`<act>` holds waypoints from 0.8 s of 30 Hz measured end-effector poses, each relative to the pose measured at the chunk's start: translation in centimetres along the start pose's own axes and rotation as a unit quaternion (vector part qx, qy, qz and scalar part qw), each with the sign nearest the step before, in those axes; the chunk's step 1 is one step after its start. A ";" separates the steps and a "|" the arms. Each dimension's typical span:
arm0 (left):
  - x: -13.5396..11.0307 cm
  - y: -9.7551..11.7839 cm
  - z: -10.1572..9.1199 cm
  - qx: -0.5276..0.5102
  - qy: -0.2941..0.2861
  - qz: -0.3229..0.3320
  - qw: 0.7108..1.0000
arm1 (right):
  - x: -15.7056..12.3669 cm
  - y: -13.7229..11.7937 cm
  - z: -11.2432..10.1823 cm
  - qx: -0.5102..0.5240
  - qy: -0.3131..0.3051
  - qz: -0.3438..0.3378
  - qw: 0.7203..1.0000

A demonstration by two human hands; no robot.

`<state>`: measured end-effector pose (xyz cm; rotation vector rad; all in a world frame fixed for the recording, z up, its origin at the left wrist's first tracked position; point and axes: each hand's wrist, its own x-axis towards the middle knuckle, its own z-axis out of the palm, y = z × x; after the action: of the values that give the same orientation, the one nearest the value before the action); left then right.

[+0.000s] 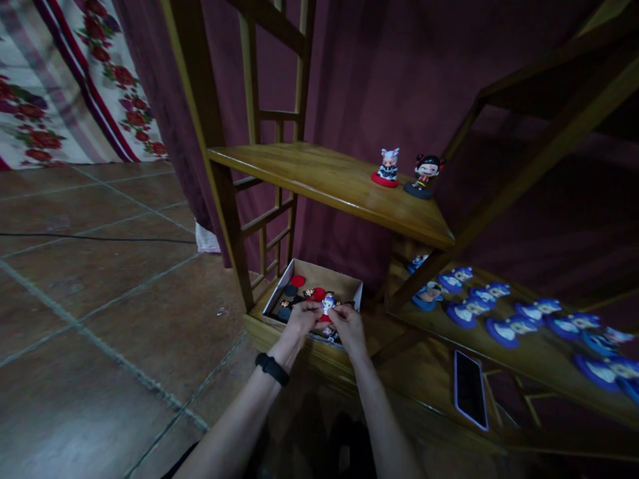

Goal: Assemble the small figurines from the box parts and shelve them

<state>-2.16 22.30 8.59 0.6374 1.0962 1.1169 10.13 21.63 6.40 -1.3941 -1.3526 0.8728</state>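
Observation:
Over a shallow cardboard box (pixel 357 293), both hands meet at a small figurine (pixel 328 305) with bluish-white hair and a red base. My left hand (pixel 304 318) pinches it from the left side, and a dark band circles that wrist. From the right, the fingers of my right hand (pixel 348 324) are closed on the same figurine. Inside the box lie red discs (pixel 297 281), dark grey discs (pixel 290 291) and several more small figurines (pixel 309 293), partly hidden behind my hands.
Two figurines, one on a red base (pixel 385 178) and one on a dark base (pixel 418 191), stand on the wooden shelf (pixel 299 169) above. Several blue-based figurines (pixel 462 314) line the lower right shelf. A phone (pixel 470 389) lies nearby. Purple curtain hangs behind; tiled floor (pixel 124 299) extends left.

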 end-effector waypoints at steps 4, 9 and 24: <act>0.0 -0.3 0.2 -0.005 0.000 0.000 1.000 | -0.4 -0.2 -0.1 -0.020 0.017 -0.019 0.999; -0.2 0.4 0.4 -0.051 0.010 0.001 0.999 | -0.2 0.1 0.1 0.048 0.018 -0.007 0.999; 0.0 0.6 0.3 -0.048 0.017 -0.021 0.998 | 0.3 0.6 -0.2 0.101 -0.003 0.050 0.994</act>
<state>-2.13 22.52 9.21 0.5185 1.0739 1.1414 10.53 21.99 5.92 -1.3108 -1.1721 1.0519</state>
